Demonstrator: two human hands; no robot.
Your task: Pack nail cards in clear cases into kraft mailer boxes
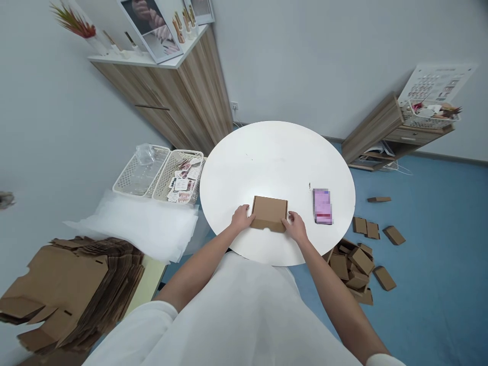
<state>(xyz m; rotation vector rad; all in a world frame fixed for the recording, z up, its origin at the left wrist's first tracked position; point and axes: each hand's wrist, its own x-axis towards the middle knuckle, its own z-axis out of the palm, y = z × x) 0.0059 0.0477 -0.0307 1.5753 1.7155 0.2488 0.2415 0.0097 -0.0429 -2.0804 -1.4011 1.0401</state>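
A small brown cardboard box [270, 209] lies on the round white table [274, 152], its lid down and its front side facing me. My left hand [241, 218] grips the box at its left end, thumb near the front corner. At the opposite end, my right hand [295, 225] has its thumb on the front right corner and its fingers curled along the side. Both hands hold the box between them at the near part of the tabletop. The undersides of the fingers are hidden.
A phone [322, 206] with a blurred screen lies right of the box. Left are white baskets [179, 178], foam sheets [141, 223] and stacked flat cardboard [72, 284]. Folded boxes [353, 267] fill a container by the table's right edge; several more lie on the blue floor [430, 264].
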